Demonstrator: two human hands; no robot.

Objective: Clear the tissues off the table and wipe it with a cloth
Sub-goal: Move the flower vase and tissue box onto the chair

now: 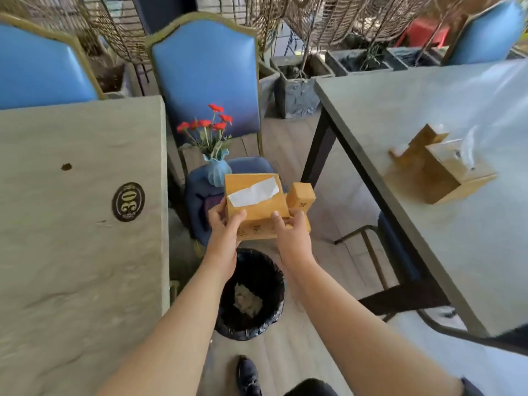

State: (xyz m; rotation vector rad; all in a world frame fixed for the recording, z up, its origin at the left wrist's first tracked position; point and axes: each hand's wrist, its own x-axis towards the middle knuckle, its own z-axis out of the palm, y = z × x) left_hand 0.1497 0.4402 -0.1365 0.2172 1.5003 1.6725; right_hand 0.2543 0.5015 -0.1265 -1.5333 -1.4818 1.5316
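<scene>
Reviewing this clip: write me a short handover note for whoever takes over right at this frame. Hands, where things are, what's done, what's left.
Left hand and right hand: both grip the wooden tissue box, held in the air between the two tables, above the black-lined bin.
The box shows a white tissue in its slot.
The bin already holds crumpled tissues.
The flower vase stands on the blue chair seat behind the box.
The left table shows no tissues, only a small dark spot. The right table carries another wooden box.
Done: tissues appear binned.
Left: set the box down, wipe the table; no cloth in view.
</scene>
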